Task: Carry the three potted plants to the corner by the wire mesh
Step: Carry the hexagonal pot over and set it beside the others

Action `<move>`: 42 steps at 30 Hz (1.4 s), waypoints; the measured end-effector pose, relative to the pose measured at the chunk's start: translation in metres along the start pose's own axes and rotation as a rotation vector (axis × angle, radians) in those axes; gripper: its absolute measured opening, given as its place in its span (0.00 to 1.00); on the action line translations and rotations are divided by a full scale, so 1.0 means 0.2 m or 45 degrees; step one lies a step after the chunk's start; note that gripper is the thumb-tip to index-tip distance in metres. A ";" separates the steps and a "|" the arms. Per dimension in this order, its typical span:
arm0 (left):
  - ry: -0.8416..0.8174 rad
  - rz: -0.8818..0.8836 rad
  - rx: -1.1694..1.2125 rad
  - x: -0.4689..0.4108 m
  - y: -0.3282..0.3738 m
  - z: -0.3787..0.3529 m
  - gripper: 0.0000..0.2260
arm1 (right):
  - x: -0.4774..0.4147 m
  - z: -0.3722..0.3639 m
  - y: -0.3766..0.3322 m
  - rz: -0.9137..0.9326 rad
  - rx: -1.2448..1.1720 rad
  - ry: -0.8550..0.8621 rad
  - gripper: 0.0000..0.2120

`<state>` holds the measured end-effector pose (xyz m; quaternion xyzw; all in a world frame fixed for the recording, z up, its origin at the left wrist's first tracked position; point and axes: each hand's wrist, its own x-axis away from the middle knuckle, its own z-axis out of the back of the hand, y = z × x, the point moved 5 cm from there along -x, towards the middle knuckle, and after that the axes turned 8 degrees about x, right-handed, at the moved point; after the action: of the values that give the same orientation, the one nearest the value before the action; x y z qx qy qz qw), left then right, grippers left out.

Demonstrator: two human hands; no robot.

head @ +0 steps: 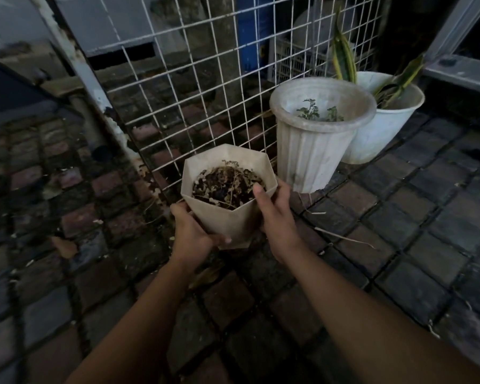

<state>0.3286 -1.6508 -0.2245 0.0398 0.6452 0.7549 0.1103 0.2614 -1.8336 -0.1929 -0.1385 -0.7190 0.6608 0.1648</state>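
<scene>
Head view: at the frame's centre, the left hand [190, 234] and right hand [275, 214] clasp a beige faceted pot [227, 214] of dry soil and withered stems, in front of the wire mesh [194, 87]. A ribbed white pot [313, 153] and a snake-plant pot [383, 131] stand upper right on the brick floor [399, 231].

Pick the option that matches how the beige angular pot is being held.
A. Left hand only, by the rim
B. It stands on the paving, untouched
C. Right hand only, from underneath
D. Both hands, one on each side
D: the left hand and right hand grip opposite sides of the beige pot, near the wire mesh.
</scene>
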 end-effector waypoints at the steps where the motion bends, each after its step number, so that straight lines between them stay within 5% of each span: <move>1: 0.007 0.010 0.002 0.01 0.00 0.00 0.50 | 0.00 -0.01 0.00 0.030 0.057 0.000 0.32; 6: -0.015 0.233 0.625 0.02 0.09 0.07 0.29 | -0.03 0.02 -0.04 0.071 0.283 -0.016 0.34; 9: 0.007 0.374 0.860 -0.03 0.15 0.08 0.30 | -0.09 0.04 -0.11 0.057 0.386 -0.064 0.33; 15: 0.101 0.324 0.821 -0.03 0.19 0.05 0.27 | -0.20 0.03 -0.19 0.102 0.572 -0.163 0.24; 23: 0.146 0.235 0.826 0.02 0.21 -0.01 0.36 | -0.26 0.04 -0.24 0.064 0.545 -0.117 0.22; 26: 0.124 0.199 0.861 0.01 0.23 -0.02 0.35 | -0.13 -0.02 -0.20 0.053 0.488 0.136 0.29; 29: 0.089 0.183 0.866 0.02 0.23 -0.05 0.33 | -0.01 -0.08 -0.15 0.059 0.431 0.156 0.39; 42: 0.147 0.157 0.575 0.01 0.23 -0.13 0.34 | -0.20 0.11 -0.23 0.133 0.525 -0.001 0.26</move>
<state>0.3154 -1.6814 -0.1827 0.0593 0.7993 0.5978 0.0152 0.2902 -1.8738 -0.1502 -0.1386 -0.5606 0.8016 0.1550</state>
